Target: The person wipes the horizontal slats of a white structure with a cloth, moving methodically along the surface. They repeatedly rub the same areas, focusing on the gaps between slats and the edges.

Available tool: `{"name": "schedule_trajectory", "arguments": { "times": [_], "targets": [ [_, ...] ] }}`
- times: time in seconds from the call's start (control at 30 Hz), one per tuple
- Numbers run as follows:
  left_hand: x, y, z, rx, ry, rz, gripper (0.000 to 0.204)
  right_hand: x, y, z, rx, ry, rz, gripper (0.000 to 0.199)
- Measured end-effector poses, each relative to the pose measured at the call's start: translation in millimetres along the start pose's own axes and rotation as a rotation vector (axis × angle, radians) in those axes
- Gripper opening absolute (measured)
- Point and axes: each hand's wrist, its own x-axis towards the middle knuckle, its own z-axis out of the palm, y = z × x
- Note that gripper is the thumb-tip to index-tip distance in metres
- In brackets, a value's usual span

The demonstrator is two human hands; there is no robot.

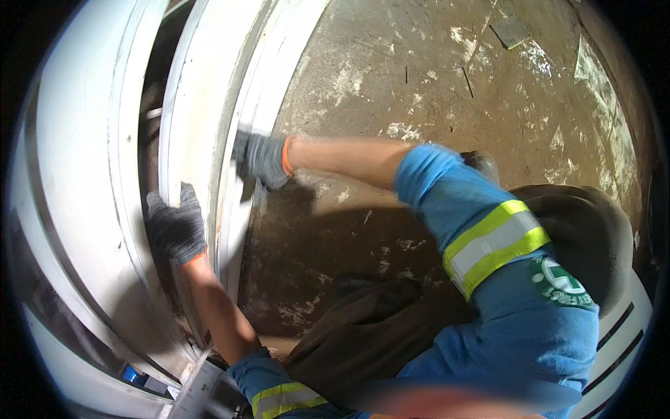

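L hand (178, 227), grey glove w/ orange cuff, grips L edge of long white panel (199, 105); R hand (262, 160), same type glove, blurred, at panel's R side, grip unclear. Wider white panel (87, 133) to L, dark gap betw. Brown floor (391, 77) to R, w/ white scuffs & grey sq. piece (510, 32) nr top.

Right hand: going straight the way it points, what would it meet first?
Likely the long white panel just left of the right hand; blur leaves unclear whether they touch.
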Motion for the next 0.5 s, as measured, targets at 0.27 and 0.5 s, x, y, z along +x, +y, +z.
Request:
{"name": "schedule_trajectory", "arguments": {
  "times": [0.27, 0.5],
  "targets": [
    [14.0, 5.4, -7.3, -0.016, 0.052, 0.089, 0.033, 33.6, -176.5, 145.0, 0.314, -0.509, -0.158, 0.032],
    [1.0, -2.5, -5.0, 0.022, 0.034, 0.01, 0.037, -79.4, -1.2, -52.9, -0.142, -0.083, -0.044, 0.052]
  ]
}}
